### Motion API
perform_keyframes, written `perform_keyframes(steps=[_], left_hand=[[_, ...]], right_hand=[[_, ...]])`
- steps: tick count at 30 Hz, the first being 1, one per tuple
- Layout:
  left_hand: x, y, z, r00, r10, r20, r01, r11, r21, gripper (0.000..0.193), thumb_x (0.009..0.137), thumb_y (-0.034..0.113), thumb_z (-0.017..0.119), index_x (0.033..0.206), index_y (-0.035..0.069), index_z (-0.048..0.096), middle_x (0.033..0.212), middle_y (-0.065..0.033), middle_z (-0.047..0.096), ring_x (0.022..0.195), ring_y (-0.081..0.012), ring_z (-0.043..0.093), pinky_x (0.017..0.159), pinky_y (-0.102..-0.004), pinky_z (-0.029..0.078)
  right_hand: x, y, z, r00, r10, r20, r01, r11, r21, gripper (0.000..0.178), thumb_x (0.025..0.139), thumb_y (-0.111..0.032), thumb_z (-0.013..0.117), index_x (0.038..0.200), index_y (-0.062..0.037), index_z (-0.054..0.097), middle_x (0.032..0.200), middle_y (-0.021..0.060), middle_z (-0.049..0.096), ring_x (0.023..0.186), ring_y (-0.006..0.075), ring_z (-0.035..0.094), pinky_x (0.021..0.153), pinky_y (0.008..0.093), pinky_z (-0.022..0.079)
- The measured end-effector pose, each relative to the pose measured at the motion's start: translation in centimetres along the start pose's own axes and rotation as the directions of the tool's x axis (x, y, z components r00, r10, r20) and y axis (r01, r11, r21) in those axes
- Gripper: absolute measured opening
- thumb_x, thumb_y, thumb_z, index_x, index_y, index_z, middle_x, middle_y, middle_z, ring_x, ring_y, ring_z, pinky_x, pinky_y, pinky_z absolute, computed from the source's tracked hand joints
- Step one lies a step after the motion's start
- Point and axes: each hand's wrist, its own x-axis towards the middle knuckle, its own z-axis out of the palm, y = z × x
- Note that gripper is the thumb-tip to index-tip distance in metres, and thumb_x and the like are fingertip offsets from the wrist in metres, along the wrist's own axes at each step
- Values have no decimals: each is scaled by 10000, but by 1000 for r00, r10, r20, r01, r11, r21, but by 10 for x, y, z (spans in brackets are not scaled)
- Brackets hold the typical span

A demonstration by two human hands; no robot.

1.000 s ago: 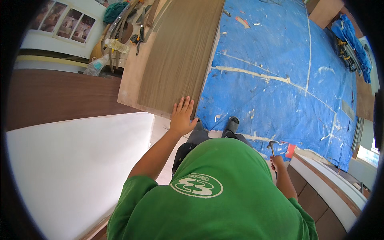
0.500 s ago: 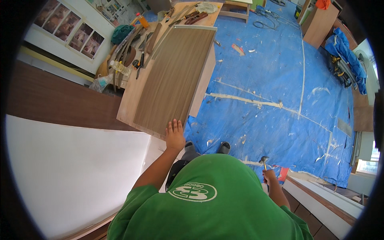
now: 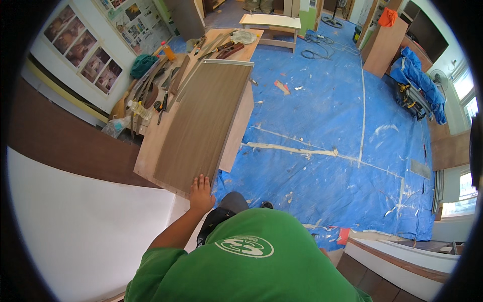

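My left hand (image 3: pixel 202 195) lies flat on the near end of a brown wood-grain panel (image 3: pixel 204 116), fingers stretched out and holding nothing. The panel rests on a pale wooden workbench (image 3: pixel 147 155) and has a light strip along its far edge. My right hand is hidden beyond the green shirt (image 3: pixel 246 272); only a sliver of that arm (image 3: pixel 327 254) shows at the shirt's right side. Left of the panel on the bench are a black-and-orange tape measure (image 3: pixel 158 105), a clear bottle (image 3: pixel 139 109) and several curved wood strips (image 3: pixel 147 90).
Blue sheeting (image 3: pixel 312 116) covers the floor to the right. A white board (image 3: pixel 75 211) stands close on my left. A white ledge with wood trim (image 3: pixel 397 259) lies at the lower right. Farther off are a low bench (image 3: pixel 270 22), a coiled cable (image 3: pixel 317 50) and a blue-covered pile (image 3: pixel 415 83).
The view has tilted up, showing more of the far room. My right hand, which held a hammer, has gone out of sight. My left hand stays on the panel.
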Motion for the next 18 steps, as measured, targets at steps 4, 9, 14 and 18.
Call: perform_keyframes(steps=[4,9,14,18], left_hand=[[35,9,-14,1000,17,6,-16,997,-82,864,806,268,715,1555,20,364,1630,-242,313,1484,-459,306,1215,-590,250],[106,11,-16,994,-24,-102,9,989,-145,849,796,273,722,1549,52,399,1630,-212,345,1489,-427,326,1221,-595,240],[219,24,-27,987,-41,-154,6,976,-219,768,808,284,725,1500,54,484,1606,-185,409,1498,-384,338,1224,-580,245],[308,42,-44,988,-21,-152,-25,956,-292,677,827,232,708,1467,87,542,1583,-179,450,1502,-369,349,1219,-576,260]], right_hand=[[40,34,-14,994,-98,-57,99,995,22,231,994,-178,632,801,-51,628,596,67,537,466,227,511,439,399,392],[-2,-55,-8,986,-147,-77,145,989,-37,226,990,-163,632,800,-41,628,609,73,548,488,234,530,454,400,410],[-31,-168,-14,969,-228,-93,218,970,-111,220,985,-149,632,800,-31,628,622,79,558,509,240,548,470,401,428],[-35,-254,-27,955,-277,-107,248,942,-225,215,981,-138,632,799,-23,628,632,85,567,527,245,562,482,402,443]])
